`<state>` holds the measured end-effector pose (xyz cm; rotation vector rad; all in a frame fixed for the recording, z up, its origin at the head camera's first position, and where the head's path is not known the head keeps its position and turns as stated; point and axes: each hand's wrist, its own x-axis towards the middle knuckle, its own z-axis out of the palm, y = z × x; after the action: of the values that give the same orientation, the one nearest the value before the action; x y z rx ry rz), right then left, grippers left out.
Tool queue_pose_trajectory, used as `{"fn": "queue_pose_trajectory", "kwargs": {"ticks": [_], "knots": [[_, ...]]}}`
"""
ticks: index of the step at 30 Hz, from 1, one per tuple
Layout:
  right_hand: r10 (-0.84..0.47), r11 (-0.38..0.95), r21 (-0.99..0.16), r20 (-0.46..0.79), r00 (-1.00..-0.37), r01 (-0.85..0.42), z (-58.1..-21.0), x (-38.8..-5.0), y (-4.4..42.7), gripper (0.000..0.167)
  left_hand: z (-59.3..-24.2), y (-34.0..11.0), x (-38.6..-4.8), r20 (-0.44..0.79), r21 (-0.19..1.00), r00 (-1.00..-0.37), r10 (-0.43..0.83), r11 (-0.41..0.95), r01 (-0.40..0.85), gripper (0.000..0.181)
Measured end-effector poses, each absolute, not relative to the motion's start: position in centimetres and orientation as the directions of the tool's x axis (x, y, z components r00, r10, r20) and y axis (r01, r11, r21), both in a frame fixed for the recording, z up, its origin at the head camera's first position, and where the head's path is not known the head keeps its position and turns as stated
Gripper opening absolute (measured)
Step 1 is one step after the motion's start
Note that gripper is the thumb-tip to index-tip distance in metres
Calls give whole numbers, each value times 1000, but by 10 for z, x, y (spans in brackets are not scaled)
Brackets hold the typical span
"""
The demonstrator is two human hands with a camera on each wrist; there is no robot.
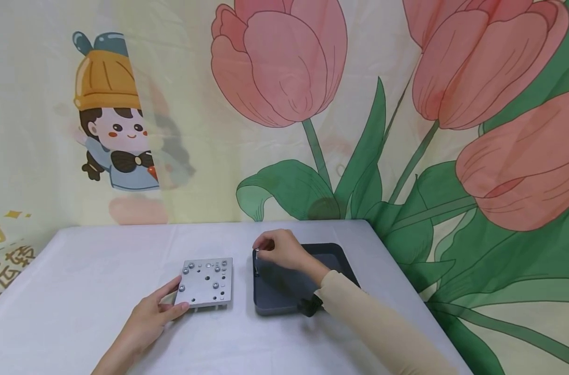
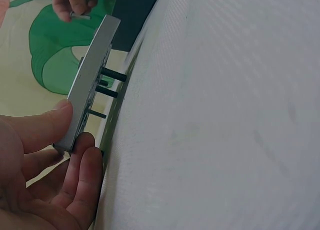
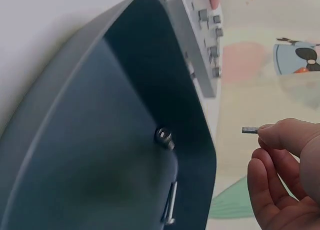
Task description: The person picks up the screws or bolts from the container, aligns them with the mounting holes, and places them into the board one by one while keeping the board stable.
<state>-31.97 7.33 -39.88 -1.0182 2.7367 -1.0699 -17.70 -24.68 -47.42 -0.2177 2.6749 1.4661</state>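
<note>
A person's left hand [image 1: 148, 315] pinches the left edge of a silvery metal plate [image 1: 202, 291] studded with bolts, dark pins jutting beneath. The right hand [image 1: 284, 250] pinches a small screw [image 3: 249, 130] above the far left corner of a dark tray [image 1: 277, 311]; fingertips hide the screw's head, leaving threads showing. The right forearm covers part of the tray, obscuring its contents. A narrow strip of white-covered counter [image 1: 78, 281] separates plate and tray, with wider room leftward; its near edge is cut off.
</note>
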Motion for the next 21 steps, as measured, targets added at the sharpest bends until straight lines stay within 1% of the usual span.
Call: {"fn": "queue_pose_trajectory", "kwargs": {"ticks": [4, 9, 15, 21], "knots": [[-588, 523, -638, 211, -781, -566, -397, -317, 60, 13, -474, -247, -177, -143, 835, -986, -82, 525, -165, 88], [-596, 508, -658, 197, -778, -556, -400, -312, 42, 14, -474, -248, -177, -142, 841, -987, -79, 517, -162, 87], [-622, 494, -656, 192, -759, -571, -403, -307, 25, 17, -475, -247, -176, -137, 841, -987, -83, 516, -161, 87], [-630, 481, -666, 190, -753, -570, -408, -301, 16, 15, -473, -246, -176, -133, 841, -988, -76, 519, -153, 86]]}}
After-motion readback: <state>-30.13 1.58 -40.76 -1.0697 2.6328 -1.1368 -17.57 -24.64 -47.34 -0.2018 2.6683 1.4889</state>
